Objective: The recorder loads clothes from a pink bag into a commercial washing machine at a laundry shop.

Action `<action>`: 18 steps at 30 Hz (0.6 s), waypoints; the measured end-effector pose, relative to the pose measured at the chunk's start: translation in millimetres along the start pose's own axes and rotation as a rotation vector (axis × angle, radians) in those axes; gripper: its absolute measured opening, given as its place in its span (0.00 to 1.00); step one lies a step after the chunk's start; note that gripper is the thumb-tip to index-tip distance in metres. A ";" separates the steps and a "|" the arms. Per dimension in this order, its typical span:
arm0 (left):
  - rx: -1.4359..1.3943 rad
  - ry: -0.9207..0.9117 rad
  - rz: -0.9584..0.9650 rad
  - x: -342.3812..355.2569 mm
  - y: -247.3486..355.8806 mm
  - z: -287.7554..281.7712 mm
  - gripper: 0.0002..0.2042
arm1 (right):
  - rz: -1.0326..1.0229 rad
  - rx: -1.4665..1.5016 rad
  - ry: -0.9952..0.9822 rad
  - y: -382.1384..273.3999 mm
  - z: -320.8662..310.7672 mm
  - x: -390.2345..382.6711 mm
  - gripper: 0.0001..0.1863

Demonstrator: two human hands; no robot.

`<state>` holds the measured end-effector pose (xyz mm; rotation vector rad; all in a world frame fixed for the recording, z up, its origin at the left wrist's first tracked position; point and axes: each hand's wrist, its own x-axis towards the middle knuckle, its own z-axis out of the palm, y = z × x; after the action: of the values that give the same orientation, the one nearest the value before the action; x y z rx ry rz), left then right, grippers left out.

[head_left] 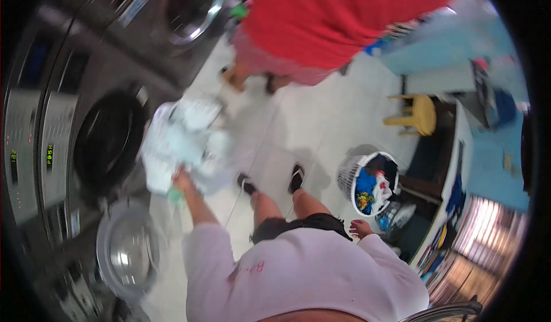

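A pale blue-white cloth bundle [182, 141] hangs left of centre in the frame, in front of the dark round opening [109, 141] of a front-loading machine. The left hand [181, 179] meets its lower edge, and the grip there seems to be pinched on a gathered fold, though motion blur hides the exact finger placement. The right hand [360, 228], right of centre and lower down, has its fingers loosely spread and holds nothing, near a white laundry basket [345, 175] filled with clothes.

The bundle looks soft and limp, likely light for each layer but bulky as a whole, and heavier if damp. It should not be fragile, yet loose folds may slide out of a narrow pinch. A full handful of gathered fabric near the middle, with a palm beneath, would probably hold it best.
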<state>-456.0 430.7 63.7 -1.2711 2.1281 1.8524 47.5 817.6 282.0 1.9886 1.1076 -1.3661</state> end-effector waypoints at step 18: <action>-0.564 -0.332 -0.019 -37.3 102.4 -38.1 0.07 | -0.119 -0.156 0.009 -28.1 72.7 6.0 0.15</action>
<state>-474.6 413.1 176.2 -0.9401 1.4754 2.5456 -13.4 780.4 250.1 1.8452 1.3131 -1.2869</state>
